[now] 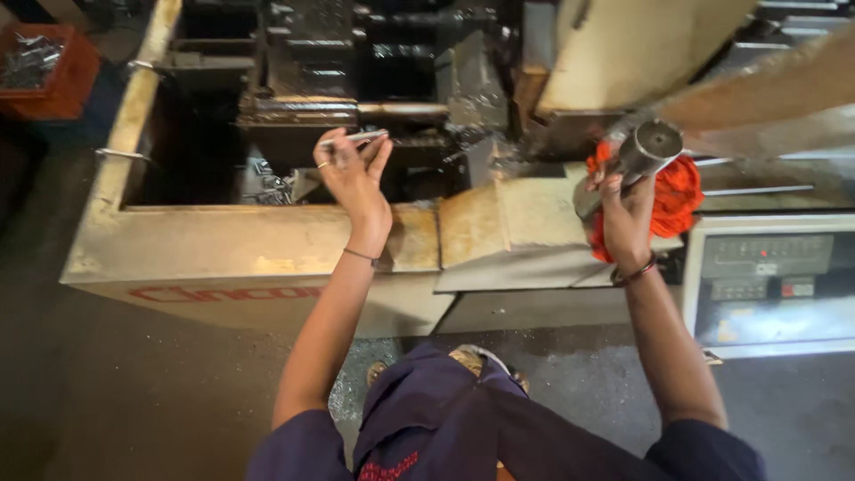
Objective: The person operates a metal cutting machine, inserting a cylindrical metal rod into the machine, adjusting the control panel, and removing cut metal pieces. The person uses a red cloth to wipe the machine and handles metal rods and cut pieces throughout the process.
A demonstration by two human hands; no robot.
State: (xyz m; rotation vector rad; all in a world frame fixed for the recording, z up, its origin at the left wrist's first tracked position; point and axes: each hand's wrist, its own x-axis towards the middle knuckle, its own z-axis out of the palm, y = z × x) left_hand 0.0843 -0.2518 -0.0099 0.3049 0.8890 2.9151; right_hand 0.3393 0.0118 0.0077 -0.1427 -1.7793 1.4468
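Beside the right hand (623, 209), control panel (770, 281), orange crate (49, 71) far left.

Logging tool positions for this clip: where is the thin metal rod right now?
In the head view, the thin metal rod is left of centre, pinched in the left hand above the machine's dark open bay.

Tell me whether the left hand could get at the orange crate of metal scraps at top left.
Probably not: the left hand already holds a thin metal rod, and the orange crate sits far off beyond the machine's beige wall.
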